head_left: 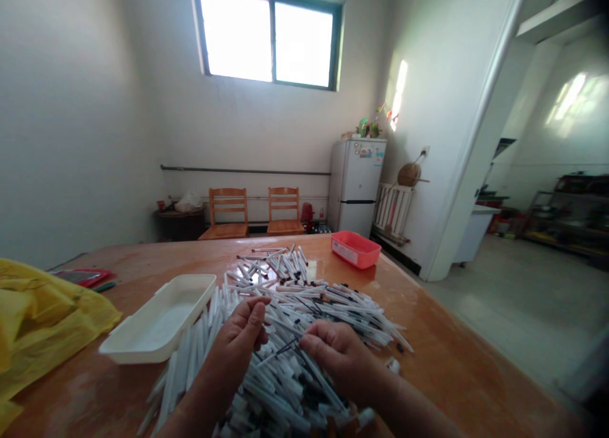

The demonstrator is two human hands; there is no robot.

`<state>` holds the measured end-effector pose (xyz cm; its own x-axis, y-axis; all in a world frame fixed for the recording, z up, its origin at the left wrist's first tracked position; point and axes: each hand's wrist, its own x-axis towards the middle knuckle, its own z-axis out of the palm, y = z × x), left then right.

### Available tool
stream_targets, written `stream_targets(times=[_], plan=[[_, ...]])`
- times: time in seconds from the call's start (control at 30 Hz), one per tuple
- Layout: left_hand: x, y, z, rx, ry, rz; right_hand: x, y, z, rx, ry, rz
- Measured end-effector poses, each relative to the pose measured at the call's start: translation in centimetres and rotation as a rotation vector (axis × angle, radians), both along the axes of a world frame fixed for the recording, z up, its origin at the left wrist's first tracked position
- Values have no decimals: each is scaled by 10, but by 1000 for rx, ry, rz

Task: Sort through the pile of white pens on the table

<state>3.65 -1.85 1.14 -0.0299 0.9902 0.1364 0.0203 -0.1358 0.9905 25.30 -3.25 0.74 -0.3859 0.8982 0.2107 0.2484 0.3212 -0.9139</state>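
Over a wide heap of white pen-like tubes [271, 381], both hands are held close together. My left hand [245, 327] is closed, thumb against the forefinger, at the end of a thin pale tube. My right hand [328, 349] is also closed, its fingertips pinching thin dark rods [287, 347] that point left. The pale tube reaches from the left fingertips toward the right hand. Small dark caps or tips show among the heap, beyond and below the hands.
A white tray [164, 320] sits left of the heap. The red basket [356, 250] stands at the table's far right. Yellow plastic [52, 324] covers the left side, beside a red flat object [83, 277]. Two wooden chairs [228, 209] and a fridge [358, 184] are beyond.
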Motion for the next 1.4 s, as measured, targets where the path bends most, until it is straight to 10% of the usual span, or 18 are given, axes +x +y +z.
stream_targets(times=[0.2,0.6,0.87,1.17,1.4], plan=[[-5,-4,6,33,-76,-165,3,5,-2,-478,345,213],[-19,10,-4,-108,-255,354,-2,-20,11,389,-297,-117],[-6,6,-8,-121,-41,127,4,1,-1,285,-300,-220],[23,-13,4,-241,-240,-158,-7,-5,-1,233,-94,-122],[22,-7,-3,-275,-570,-49,-8,6,-11,-159,280,-116]])
